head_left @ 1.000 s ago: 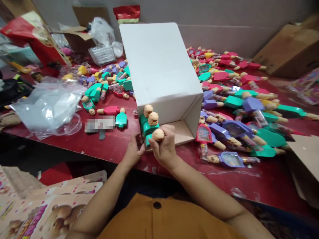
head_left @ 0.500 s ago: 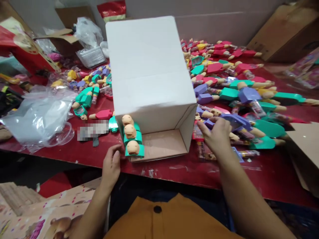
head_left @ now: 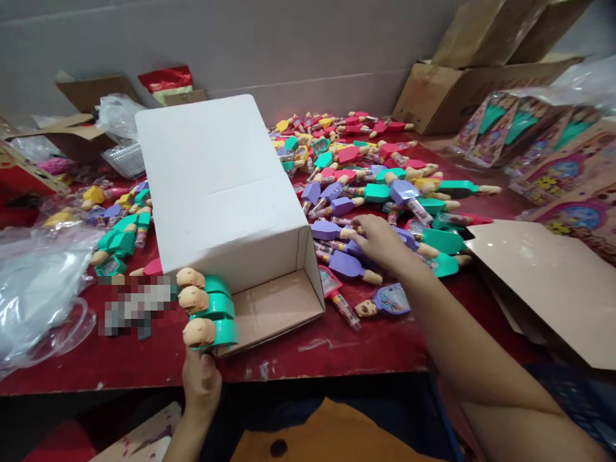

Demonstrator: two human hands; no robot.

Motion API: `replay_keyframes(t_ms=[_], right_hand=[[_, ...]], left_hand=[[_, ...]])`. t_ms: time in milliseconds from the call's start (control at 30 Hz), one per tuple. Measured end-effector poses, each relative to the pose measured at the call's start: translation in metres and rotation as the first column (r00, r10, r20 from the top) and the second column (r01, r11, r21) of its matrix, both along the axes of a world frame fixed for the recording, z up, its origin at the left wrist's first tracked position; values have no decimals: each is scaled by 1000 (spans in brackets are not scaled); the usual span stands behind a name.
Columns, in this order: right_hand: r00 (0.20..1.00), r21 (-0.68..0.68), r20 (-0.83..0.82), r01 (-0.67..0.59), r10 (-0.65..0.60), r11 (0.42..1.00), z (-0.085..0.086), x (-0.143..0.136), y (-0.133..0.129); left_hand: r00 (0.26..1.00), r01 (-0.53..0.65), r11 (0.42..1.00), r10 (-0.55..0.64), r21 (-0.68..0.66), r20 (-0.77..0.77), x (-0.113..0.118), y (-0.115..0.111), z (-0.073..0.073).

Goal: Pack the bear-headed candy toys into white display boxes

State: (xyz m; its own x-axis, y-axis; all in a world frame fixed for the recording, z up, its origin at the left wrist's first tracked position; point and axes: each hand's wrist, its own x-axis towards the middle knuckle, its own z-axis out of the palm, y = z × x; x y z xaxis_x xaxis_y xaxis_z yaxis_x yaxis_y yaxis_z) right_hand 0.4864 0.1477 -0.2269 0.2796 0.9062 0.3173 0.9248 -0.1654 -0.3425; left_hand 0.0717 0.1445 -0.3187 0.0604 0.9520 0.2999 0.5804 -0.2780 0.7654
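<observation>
A white cardboard box (head_left: 216, 186) lies with its open side toward me on the red table. Three green plastic toys (head_left: 221, 305) with tan animal-head ends are stacked at its left, the heads sticking out past the edge. My left hand (head_left: 201, 382) is at the box's lower left corner, right below the lowest head; its thumb shows, the other fingers are hidden. To the right of the box, my right hand (head_left: 378, 240) reaches into the toy pile, its fingers closed on the tan end of a purple toy (head_left: 326, 230). Another purple toy (head_left: 341, 264) lies just in front.
Many red, green, purple and yellow toys cover the table (head_left: 298, 353) behind and beside the box. Clear plastic bags (head_left: 43, 276) lie at left. A tan cardboard sheet (head_left: 553, 276) and packed toy boxes (head_left: 568, 167) stand at right, with brown cartons (head_left: 447, 90) behind.
The view has turned to the right. My right hand has closed on a purple toy's tan end. My left hand has come under the stacked heads at the box corner.
</observation>
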Motion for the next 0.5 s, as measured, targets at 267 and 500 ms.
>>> replay_keyframes(t_ms=[267, 500], right_hand=[[994, -54, 103, -24, 29, 998, -30, -9, 30], [972, 171, 108, -225, 209, 959, -45, 6, 28]], left_hand=[[1000, -28, 991, 26, 129, 18, 14, -1, 12], [871, -290, 887, 90, 360, 482, 20, -56, 102]])
